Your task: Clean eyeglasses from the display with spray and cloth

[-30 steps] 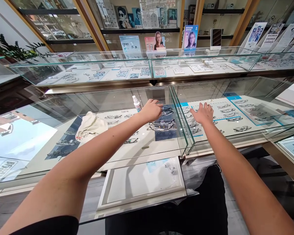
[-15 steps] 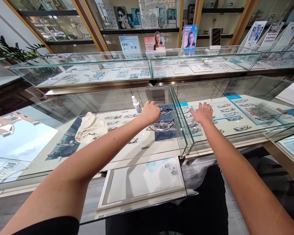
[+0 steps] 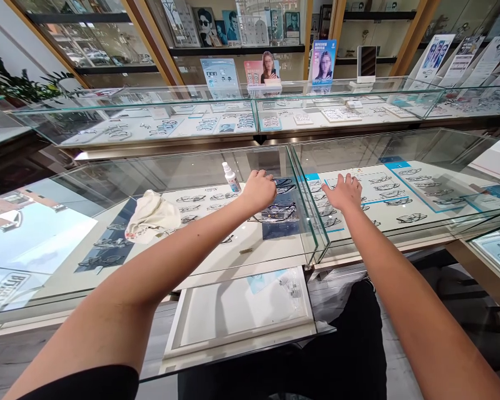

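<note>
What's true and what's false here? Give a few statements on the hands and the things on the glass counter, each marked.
1. The right hand lies flat, fingers spread, on the clear glass counter top. True.
2. The small white spray bottle lies on its side. False: it stands upright, just left of the left hand.
3. The crumpled cream cloth is under the right hand. False: it lies far left of both hands, untouched.
4. The flat white tray below the counter is pulled out. True.
</note>
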The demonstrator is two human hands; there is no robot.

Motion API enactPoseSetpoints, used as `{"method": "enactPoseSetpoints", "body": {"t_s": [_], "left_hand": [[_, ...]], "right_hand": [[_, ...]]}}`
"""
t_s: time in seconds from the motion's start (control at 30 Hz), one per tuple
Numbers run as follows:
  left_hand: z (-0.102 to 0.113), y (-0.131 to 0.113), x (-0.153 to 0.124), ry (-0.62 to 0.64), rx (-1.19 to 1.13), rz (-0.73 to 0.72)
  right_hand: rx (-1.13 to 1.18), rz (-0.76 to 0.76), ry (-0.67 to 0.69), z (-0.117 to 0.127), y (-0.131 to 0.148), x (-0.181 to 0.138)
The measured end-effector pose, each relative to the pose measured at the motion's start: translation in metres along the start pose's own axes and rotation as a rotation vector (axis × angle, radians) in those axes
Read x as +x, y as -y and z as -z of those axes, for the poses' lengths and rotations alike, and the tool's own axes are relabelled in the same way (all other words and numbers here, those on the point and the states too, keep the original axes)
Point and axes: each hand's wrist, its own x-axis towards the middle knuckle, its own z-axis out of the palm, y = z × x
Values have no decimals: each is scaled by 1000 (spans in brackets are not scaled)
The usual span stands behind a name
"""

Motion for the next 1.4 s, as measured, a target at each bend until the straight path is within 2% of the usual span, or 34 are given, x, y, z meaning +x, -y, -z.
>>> {"method": "enactPoseSetpoints", "body": {"t_s": [0.3, 0.47, 0.63, 0.7, 0.97, 1.2, 1.4], "left_hand": [[5, 2, -10, 32, 16, 9], [26, 7, -25, 0, -51, 17], [48, 12, -59, 61, -398, -220], [47, 11, -69, 72, -454, -254], [25, -5, -68, 30, -398, -119], [21, -10, -66, -11, -386, -41], [21, -10, -70, -76, -445, -69]], "right_hand": [[-5, 6, -7, 2, 1, -2], [-13, -1, 5, 3, 1, -2], [-13, 0, 2, 4, 2, -2], [-9, 2, 3, 3, 2, -2], [-18, -7, -2, 3, 0, -1], [-13, -4, -10, 3, -1, -1], [-9, -8, -7, 3, -1, 0]]}}
